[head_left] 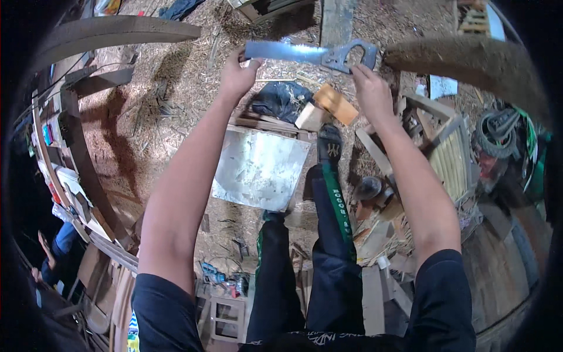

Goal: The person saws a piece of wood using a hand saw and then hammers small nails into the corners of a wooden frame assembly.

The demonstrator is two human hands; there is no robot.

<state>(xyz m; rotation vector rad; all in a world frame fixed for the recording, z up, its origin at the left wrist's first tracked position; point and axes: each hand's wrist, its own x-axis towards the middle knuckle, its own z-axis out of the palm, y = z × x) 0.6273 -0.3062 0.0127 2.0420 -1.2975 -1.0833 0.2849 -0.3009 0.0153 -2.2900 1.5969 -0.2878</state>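
A hand saw is stretched sideways in front of me, its toothed edge facing away and its grey handle at the right. My left hand pinches the far-left end of the blade. At the other end, the fingers of my right hand close on the lower edge of the handle. Beneath the saw lie a dark crumpled plastic bag, an orange-brown wooden block and a paler block. Nearer to me is a whitish square panel.
Sawdust and wood scraps cover the floor. Curved timber pieces rise at left and right. A wooden frame stands at right near coiled hoses. A small stool is below. Another person's blue-clad leg shows at far left.
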